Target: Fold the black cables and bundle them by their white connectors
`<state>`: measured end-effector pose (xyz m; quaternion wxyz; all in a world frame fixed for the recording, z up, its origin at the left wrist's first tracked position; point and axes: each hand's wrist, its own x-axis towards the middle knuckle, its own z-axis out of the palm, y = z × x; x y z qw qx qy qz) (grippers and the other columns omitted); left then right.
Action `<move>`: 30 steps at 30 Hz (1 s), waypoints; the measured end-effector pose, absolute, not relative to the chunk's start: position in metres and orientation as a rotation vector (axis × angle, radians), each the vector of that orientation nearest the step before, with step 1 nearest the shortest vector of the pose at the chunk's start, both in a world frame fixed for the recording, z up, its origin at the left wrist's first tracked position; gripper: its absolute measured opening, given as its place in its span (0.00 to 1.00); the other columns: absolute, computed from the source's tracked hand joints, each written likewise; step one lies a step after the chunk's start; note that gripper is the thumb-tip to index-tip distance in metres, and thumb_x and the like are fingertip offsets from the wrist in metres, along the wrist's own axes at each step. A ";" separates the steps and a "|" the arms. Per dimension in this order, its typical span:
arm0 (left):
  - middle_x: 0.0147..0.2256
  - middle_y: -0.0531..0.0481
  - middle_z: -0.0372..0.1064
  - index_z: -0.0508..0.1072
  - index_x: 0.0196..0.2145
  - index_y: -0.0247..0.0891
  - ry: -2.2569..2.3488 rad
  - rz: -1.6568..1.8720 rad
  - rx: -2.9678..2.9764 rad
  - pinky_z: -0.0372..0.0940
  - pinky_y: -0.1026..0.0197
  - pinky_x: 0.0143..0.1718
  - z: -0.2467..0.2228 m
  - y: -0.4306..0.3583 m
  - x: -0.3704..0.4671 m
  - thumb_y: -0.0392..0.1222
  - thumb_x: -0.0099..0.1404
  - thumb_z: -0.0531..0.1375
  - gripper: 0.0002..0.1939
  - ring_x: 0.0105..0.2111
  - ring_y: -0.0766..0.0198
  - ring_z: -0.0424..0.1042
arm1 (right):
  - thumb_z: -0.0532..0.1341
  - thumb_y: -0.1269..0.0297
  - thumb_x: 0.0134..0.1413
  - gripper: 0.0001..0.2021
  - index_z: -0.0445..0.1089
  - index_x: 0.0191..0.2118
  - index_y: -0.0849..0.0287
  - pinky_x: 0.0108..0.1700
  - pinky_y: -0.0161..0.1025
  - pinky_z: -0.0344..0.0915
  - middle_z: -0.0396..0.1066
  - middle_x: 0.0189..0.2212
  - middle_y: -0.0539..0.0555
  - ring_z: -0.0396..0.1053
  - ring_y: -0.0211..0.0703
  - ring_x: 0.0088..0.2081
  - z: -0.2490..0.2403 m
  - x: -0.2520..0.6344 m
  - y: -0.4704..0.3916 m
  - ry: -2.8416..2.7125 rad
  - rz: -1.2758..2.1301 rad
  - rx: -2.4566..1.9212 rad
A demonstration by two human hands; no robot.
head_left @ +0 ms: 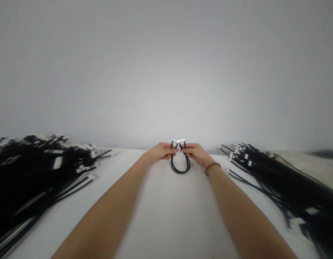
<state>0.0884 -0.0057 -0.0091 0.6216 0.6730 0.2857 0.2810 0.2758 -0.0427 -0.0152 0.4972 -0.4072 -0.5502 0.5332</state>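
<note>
A black cable [180,172] with white connectors at both ends hangs in a U-shaped loop between my hands. My left hand [164,151] pinches one end just below its white connector [175,141]. The other end is pinched by my right hand [194,151], below the second white connector [181,141]. Both connectors point up and sit close together, and I cannot tell whether they touch. A thin bracelet [212,166] circles my right wrist.
On the left of the white table [174,216] lies a large pile of black cables [34,172] with white connectors. Another pile of such cables [287,176] lies on the right, beside what looks like clear plastic [306,162]. A pale wall [166,72] rises behind.
</note>
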 end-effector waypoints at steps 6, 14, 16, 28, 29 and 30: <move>0.24 0.51 0.62 0.67 0.28 0.32 0.724 0.928 1.447 0.54 0.69 0.22 -0.010 -0.007 0.107 0.50 0.47 0.61 0.17 0.22 0.73 0.60 | 0.64 0.72 0.32 0.11 0.70 0.29 0.64 0.27 0.31 0.57 0.65 0.22 0.49 0.59 0.29 0.22 -0.021 0.279 -0.038 -1.258 1.323 -0.930; 0.30 0.54 0.60 0.61 0.33 0.41 0.516 0.703 1.186 0.63 0.57 0.33 0.013 -0.036 0.123 0.49 0.48 0.61 0.17 0.28 0.67 0.65 | 0.63 0.70 0.39 0.15 0.68 0.38 0.62 0.39 0.36 0.61 0.68 0.39 0.56 0.66 0.36 0.34 -0.019 0.280 -0.042 -1.226 1.503 -0.686; 0.28 0.54 0.60 0.62 0.32 0.40 0.571 0.674 1.261 0.63 0.60 0.31 0.017 -0.038 0.121 0.50 0.49 0.59 0.16 0.26 0.68 0.65 | 0.63 0.71 0.39 0.15 0.68 0.39 0.62 0.42 0.37 0.61 0.67 0.40 0.57 0.67 0.38 0.36 -0.019 0.278 -0.042 -1.228 1.540 -0.660; 0.44 0.26 0.60 0.64 0.45 0.28 1.804 0.506 2.106 0.58 0.53 0.37 0.030 -0.018 0.120 0.64 0.47 0.49 0.38 0.42 0.42 0.63 | 0.61 0.63 0.43 0.11 0.70 0.34 0.63 0.30 0.31 0.58 0.69 0.34 0.55 0.61 0.29 0.24 -0.013 0.270 -0.045 -1.375 1.580 -0.758; 0.45 0.25 0.59 0.64 0.46 0.28 1.813 0.487 2.095 0.57 0.52 0.38 0.030 -0.021 0.122 0.66 0.47 0.48 0.40 0.43 0.41 0.62 | 0.61 0.62 0.43 0.10 0.70 0.32 0.63 0.27 0.30 0.57 0.69 0.29 0.53 0.60 0.28 0.22 -0.012 0.269 -0.045 -1.385 1.571 -0.781; 0.45 0.25 0.60 0.64 0.46 0.28 1.793 0.475 2.093 0.57 0.51 0.39 0.029 -0.023 0.124 0.67 0.47 0.47 0.41 0.44 0.41 0.62 | 0.61 0.61 0.43 0.10 0.70 0.30 0.64 0.24 0.29 0.55 0.68 0.26 0.52 0.58 0.27 0.20 -0.012 0.267 -0.044 -1.397 1.561 -0.804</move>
